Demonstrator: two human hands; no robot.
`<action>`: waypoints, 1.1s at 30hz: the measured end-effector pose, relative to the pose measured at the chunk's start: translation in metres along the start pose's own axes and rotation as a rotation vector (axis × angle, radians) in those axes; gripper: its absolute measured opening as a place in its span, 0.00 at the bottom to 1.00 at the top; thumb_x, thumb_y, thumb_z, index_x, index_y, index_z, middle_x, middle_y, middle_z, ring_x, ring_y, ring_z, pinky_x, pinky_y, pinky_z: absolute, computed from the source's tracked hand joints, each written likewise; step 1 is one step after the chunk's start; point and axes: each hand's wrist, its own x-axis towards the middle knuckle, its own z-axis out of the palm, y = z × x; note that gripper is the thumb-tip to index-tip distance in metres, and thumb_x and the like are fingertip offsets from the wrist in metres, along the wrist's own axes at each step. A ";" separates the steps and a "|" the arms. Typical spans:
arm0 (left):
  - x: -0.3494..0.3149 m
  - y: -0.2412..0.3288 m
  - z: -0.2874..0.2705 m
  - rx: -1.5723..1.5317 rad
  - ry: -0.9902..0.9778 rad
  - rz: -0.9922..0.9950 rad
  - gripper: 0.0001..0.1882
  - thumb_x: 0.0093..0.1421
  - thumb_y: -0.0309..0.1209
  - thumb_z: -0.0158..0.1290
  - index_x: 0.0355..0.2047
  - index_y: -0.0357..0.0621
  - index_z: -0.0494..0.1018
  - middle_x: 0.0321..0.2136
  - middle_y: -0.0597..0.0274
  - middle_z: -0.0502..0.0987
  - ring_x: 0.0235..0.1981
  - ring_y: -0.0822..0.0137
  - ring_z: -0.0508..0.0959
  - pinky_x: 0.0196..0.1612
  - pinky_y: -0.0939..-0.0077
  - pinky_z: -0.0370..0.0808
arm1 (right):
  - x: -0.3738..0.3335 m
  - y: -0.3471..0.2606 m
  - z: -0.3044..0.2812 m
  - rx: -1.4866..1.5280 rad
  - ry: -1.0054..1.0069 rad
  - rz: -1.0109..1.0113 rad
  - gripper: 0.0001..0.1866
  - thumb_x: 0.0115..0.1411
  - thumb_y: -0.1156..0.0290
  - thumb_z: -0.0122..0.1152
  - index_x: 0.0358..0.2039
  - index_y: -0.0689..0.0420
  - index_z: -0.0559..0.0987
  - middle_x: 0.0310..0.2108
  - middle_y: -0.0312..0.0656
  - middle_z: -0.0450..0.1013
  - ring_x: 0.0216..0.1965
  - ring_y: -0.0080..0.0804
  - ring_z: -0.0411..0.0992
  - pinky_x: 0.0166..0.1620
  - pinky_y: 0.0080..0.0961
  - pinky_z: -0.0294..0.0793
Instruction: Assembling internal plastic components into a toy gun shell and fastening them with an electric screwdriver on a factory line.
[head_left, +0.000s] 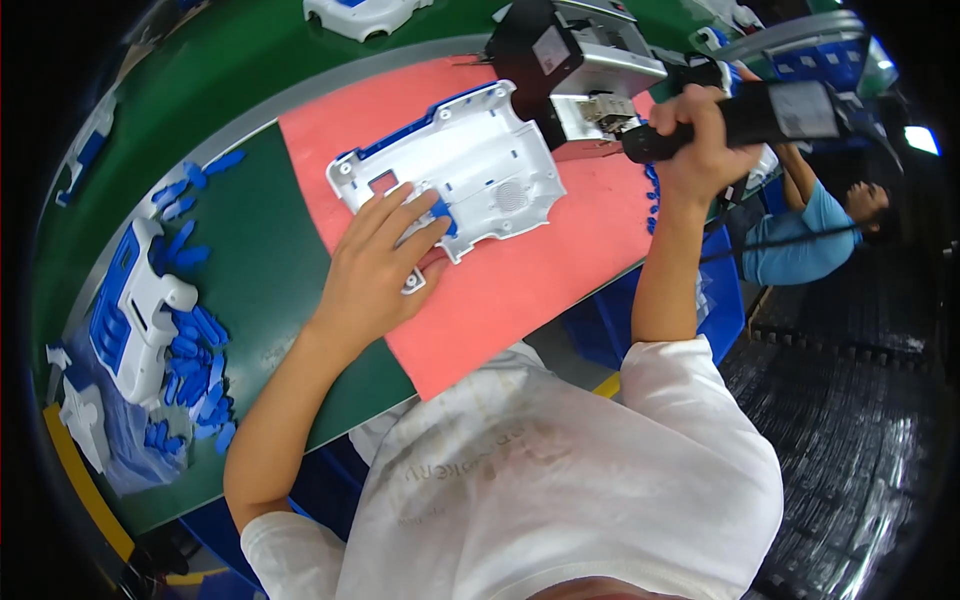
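Observation:
A white plastic housing shell (490,175) with blue trim lies hollow side up on a pink mat (520,270). My left hand (380,255) holds its near left part, the fingers reaching over a small blue piece (442,213) inside it and the thumb by the near edge. My right hand (700,145) is closed round a black electric screwdriver (770,115), raised to the right of the shell. The tool's narrow end points left, close to a metal screw feeder (600,80). Whether a screw sits on its tip cannot be made out.
Another white-and-blue housing (135,310) stands at the left of the green table (270,210), beside several loose blue plastic pieces (190,365). More white shells (365,15) lie on the far green surface. A person in a blue shirt (805,240) sits at the right, behind blue bins (720,310).

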 end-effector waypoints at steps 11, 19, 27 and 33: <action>0.002 0.000 -0.001 -0.010 -0.016 -0.014 0.19 0.45 0.27 0.62 0.41 0.43 0.77 0.50 0.57 0.73 0.56 0.52 0.70 0.57 0.56 0.67 | 0.016 0.004 -0.002 0.081 0.077 -0.134 0.28 0.52 0.84 0.54 0.54 0.61 0.60 0.15 0.40 0.63 0.12 0.31 0.66 0.20 0.34 0.71; 0.003 0.002 -0.002 -0.007 -0.034 -0.012 0.20 0.45 0.26 0.62 0.42 0.43 0.77 0.51 0.57 0.73 0.56 0.52 0.70 0.57 0.55 0.67 | 0.013 0.013 0.000 0.035 0.038 -0.071 0.26 0.50 0.87 0.55 0.51 0.69 0.62 0.15 0.40 0.66 0.12 0.30 0.65 0.20 0.30 0.69; -0.001 0.000 -0.002 -0.002 -0.008 -0.018 0.18 0.47 0.28 0.62 0.41 0.43 0.77 0.51 0.57 0.73 0.56 0.51 0.69 0.58 0.56 0.66 | -0.011 -0.021 0.012 0.213 -0.066 0.056 0.28 0.53 0.84 0.52 0.55 0.58 0.61 0.18 0.39 0.62 0.14 0.31 0.65 0.20 0.34 0.69; -0.002 -0.003 -0.001 -0.002 0.015 0.021 0.18 0.46 0.28 0.61 0.40 0.44 0.77 0.51 0.58 0.72 0.56 0.54 0.69 0.56 0.60 0.68 | -0.044 -0.027 0.094 0.405 -0.224 -0.010 0.32 0.52 0.84 0.50 0.58 0.61 0.53 0.17 0.42 0.65 0.13 0.30 0.65 0.20 0.32 0.71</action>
